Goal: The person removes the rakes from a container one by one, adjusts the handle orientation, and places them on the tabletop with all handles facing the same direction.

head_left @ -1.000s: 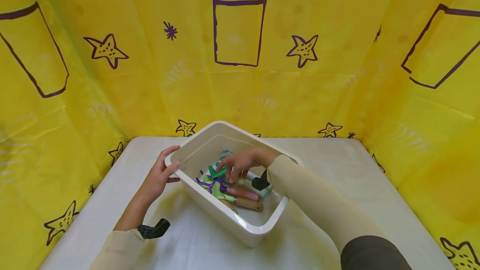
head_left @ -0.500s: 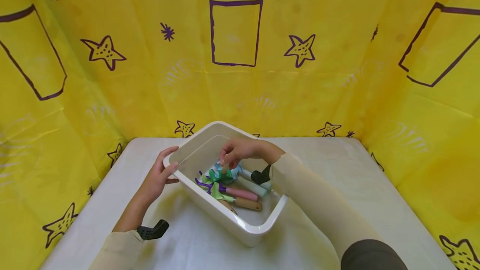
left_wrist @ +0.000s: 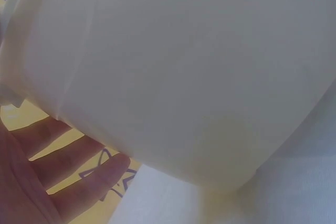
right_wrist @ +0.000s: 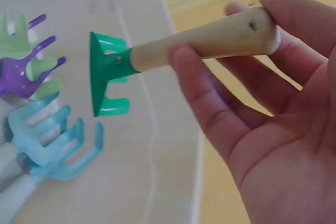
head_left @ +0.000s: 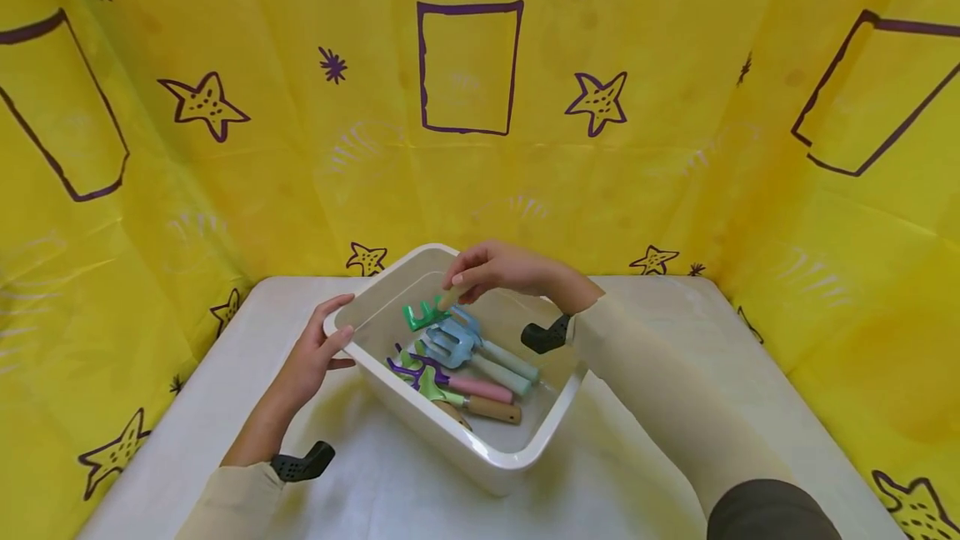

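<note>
White table: pale covering [head_left: 360, 473], some wrinkles, bin standing on it at a slant.
Sleeves: beige [head_left: 232, 498], both arms; dark band [head_left: 772, 511] on the right one.
Wrist units: black, one on left wrist [head_left: 303, 462], one on right [head_left: 545, 334].
Left hand [head_left: 317, 347]: gripping bin's left corner, thumb on rim, fingers along outer wall.
White bin [head_left: 517, 460]: deep, rounded corners, tools inside.
Tools, near side: light green tool [head_left: 429, 383] with wooden handle; next to it, purple rake [head_left: 480, 388], pink handle.
Tools, farther in: two blue forks [head_left: 450, 346], pale handles, heads overlapping.
Green rake [right_wrist: 123, 64]: wooden handle, dark mark near its end; head over bin's far-left part, apart from other tools in right wrist view.
Right hand [head_left: 502, 267]: pinching green rake's handle, thumb against fingers.
Backdrop: yellow sheet [head_left: 262, 190] behind and at both sides, purple stars, bursts, rectangular outlines.
</note>
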A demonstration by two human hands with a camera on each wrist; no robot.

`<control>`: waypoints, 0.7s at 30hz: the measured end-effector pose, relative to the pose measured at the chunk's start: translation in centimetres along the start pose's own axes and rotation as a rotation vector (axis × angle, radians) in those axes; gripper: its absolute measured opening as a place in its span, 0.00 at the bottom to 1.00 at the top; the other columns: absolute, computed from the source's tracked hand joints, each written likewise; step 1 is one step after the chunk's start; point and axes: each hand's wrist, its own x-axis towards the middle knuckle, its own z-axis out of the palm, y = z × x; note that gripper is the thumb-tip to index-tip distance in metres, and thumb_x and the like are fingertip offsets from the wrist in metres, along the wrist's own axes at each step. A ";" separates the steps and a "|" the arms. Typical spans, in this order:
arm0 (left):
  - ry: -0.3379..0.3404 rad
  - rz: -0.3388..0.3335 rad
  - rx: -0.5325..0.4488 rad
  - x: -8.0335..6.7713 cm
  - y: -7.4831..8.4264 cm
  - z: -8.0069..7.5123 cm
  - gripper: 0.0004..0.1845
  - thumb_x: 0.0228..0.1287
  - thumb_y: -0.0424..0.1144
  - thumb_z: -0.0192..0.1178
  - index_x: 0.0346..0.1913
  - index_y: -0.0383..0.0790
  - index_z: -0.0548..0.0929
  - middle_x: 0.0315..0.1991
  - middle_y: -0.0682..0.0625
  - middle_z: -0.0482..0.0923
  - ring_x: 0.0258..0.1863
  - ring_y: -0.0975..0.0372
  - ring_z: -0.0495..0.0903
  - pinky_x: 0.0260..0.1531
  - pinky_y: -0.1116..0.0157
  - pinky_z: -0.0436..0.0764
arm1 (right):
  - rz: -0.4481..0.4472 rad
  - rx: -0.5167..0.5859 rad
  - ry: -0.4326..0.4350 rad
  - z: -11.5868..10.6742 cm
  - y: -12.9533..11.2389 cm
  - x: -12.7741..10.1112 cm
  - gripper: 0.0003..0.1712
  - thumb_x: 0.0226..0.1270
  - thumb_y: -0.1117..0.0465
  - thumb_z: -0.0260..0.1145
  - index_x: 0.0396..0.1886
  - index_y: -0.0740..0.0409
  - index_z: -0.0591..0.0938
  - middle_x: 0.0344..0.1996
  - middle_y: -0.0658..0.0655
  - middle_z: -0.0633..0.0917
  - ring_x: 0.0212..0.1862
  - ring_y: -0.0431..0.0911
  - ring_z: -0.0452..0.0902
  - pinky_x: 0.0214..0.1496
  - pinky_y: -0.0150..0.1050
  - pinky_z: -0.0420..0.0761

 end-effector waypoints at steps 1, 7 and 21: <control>0.003 0.002 0.003 0.0 0.0 0.0 0.28 0.76 0.43 0.48 0.74 0.49 0.54 0.71 0.37 0.53 0.58 0.34 0.69 0.42 0.43 0.80 | -0.014 0.010 0.013 -0.2 -0.2 -0.3 0.14 0.72 0.69 0.57 0.49 0.78 0.77 0.44 0.70 0.82 0.39 0.51 0.82 0.54 0.56 0.78; 0.003 0.005 0.004 -0.2 0.1 0.0 0.28 0.76 0.43 0.48 0.74 0.48 0.54 0.70 0.36 0.52 0.58 0.33 0.68 0.41 0.43 0.80 | -0.111 0.067 0.117 -1.3 -0.8 -2.5 0.13 0.70 0.71 0.57 0.49 0.78 0.77 0.45 0.71 0.81 0.41 0.52 0.83 0.54 0.52 0.78; -0.003 -0.003 -0.007 -0.1 0.2 0.2 0.28 0.76 0.43 0.47 0.74 0.47 0.53 0.71 0.36 0.51 0.58 0.33 0.68 0.41 0.42 0.80 | -0.279 0.223 0.312 -6.1 -0.5 -9.2 0.09 0.71 0.72 0.57 0.45 0.70 0.82 0.45 0.65 0.83 0.44 0.53 0.83 0.55 0.48 0.78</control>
